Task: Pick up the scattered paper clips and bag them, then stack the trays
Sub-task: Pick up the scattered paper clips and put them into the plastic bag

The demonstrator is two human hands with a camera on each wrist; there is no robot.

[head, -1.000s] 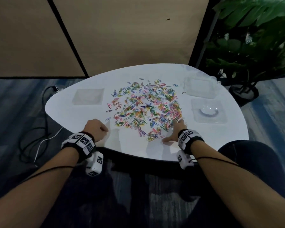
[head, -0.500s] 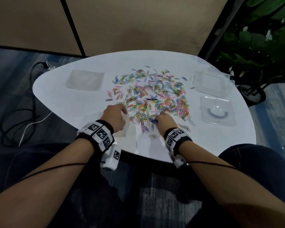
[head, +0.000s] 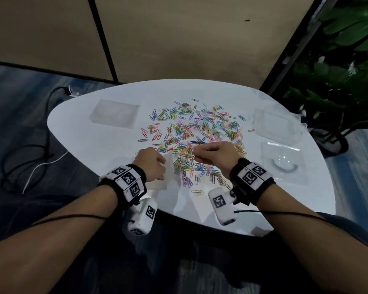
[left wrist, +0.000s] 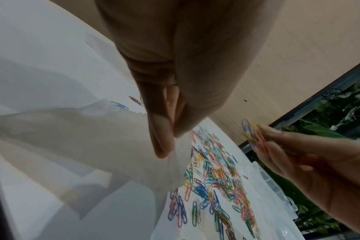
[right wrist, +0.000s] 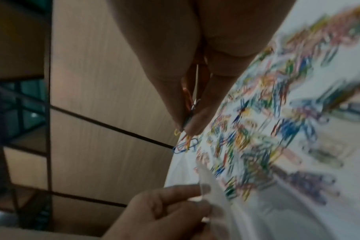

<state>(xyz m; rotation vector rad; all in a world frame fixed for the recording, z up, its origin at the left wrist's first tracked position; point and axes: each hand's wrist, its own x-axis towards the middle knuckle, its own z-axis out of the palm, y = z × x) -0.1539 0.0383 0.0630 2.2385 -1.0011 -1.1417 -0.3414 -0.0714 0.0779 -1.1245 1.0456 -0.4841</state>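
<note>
Many coloured paper clips (head: 198, 132) lie scattered over the middle of the white table (head: 94, 145). My left hand (head: 151, 164) pinches the top edge of a clear plastic bag (head: 168, 172) at the clips' near-left edge; in the left wrist view the bag (left wrist: 113, 146) hangs below the fingertips (left wrist: 162, 146). My right hand (head: 212, 153) hovers over the pile and pinches a small bunch of clips (left wrist: 253, 133), also seen as clips (right wrist: 189, 104) between thumb and fingers in the right wrist view. Two clear trays (head: 272, 122) (head: 283, 162) lie at the right.
A second flat clear bag (head: 115, 114) lies at the back left of the table. Cables (head: 36, 153) run over the floor on the left. A potted plant (head: 338, 81) stands to the right behind the table. A beige partition wall rises behind.
My right hand has lifted off the table with a pinch of clips and moved left toward the bag. The left hand moved right and raised the bag's edge.
</note>
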